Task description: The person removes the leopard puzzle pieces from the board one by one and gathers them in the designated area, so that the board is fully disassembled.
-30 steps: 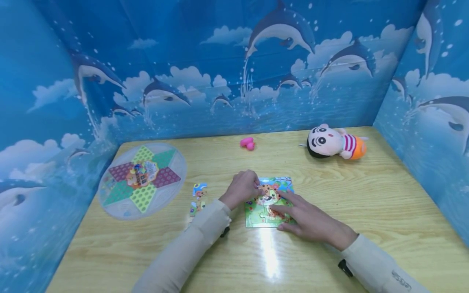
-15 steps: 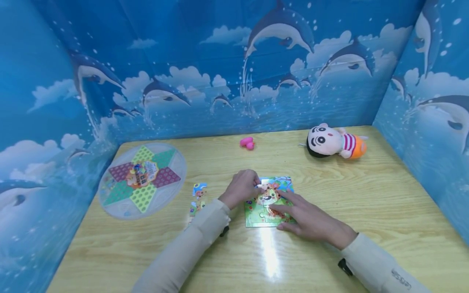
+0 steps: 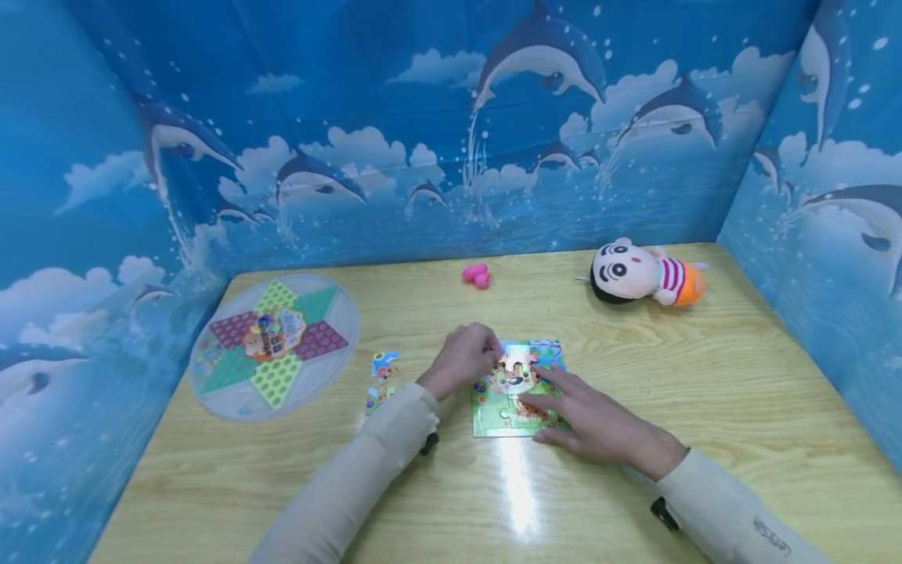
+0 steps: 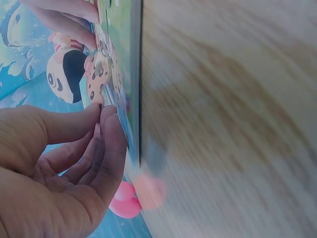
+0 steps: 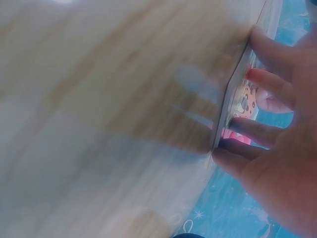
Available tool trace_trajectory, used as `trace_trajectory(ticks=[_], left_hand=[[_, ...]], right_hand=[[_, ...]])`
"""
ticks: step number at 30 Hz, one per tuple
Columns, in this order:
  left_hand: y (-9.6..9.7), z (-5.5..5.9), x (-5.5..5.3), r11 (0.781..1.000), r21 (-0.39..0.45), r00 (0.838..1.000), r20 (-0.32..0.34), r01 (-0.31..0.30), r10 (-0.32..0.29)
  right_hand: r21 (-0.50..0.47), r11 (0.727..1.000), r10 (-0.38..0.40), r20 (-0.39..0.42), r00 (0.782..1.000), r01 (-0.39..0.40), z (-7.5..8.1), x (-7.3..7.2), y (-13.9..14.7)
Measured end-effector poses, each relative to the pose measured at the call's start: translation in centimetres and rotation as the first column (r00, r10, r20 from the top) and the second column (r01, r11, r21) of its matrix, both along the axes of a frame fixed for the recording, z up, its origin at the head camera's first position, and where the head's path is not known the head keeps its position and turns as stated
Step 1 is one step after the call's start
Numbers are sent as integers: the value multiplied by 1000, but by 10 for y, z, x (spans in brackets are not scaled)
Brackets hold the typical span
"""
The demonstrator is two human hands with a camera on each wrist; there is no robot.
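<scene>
A jigsaw puzzle (image 3: 493, 423) with a spotted cartoon animal on green and blue lies flat on the table. My left hand (image 3: 467, 356) is over its upper left corner. In the left wrist view, thumb and forefinger pinch a spotted puzzle piece (image 4: 97, 82) that stands tilted up from the board. Across the right side of the puzzle rests my right hand (image 3: 595, 419), its fingers spread, with the thumb at the near edge. In the right wrist view, the fingertips (image 5: 225, 144) of that hand lie along the board's edge.
Loose puzzle pieces (image 3: 384, 366) lie left of the puzzle, partly behind the left sleeve. A round star-patterned game board (image 3: 324, 392) is at the far left. Toward the back are a small pink toy (image 3: 476, 275) and a plush doll (image 3: 637, 274). Dolphin-print walls (image 3: 423, 102) enclose the table.
My left hand has shifted very slightly back, and the spotted piece under its fingertips has moved a little. The right hand stays in place.
</scene>
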State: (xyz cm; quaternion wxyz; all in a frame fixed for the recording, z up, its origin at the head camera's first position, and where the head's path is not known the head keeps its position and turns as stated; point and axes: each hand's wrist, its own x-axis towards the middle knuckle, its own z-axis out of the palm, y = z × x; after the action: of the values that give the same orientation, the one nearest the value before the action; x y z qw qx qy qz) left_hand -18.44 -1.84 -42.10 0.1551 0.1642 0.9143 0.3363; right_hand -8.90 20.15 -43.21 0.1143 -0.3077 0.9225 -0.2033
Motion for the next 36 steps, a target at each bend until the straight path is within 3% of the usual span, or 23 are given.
trace_trajectory(ticks=[9,16,26,36], left_hand=[[-2,0,1,998,64,999,36,-19,17],[-9,3,1,994,99,999,20,-41,40],[-30,9,-1,995,64,997,21,-79,78],[-64,9,0,995,28,996,2,-93,93]], right_hand=[[-9,1000,-7,6,1000,7,0,1,1],[-12,1000,-4,-5,1000,4,-1,1,0],[-12,1000,-4,-14,1000,4,-2,1,0],[-20,1000,1,-20,1000,-2,-2,1,0]])
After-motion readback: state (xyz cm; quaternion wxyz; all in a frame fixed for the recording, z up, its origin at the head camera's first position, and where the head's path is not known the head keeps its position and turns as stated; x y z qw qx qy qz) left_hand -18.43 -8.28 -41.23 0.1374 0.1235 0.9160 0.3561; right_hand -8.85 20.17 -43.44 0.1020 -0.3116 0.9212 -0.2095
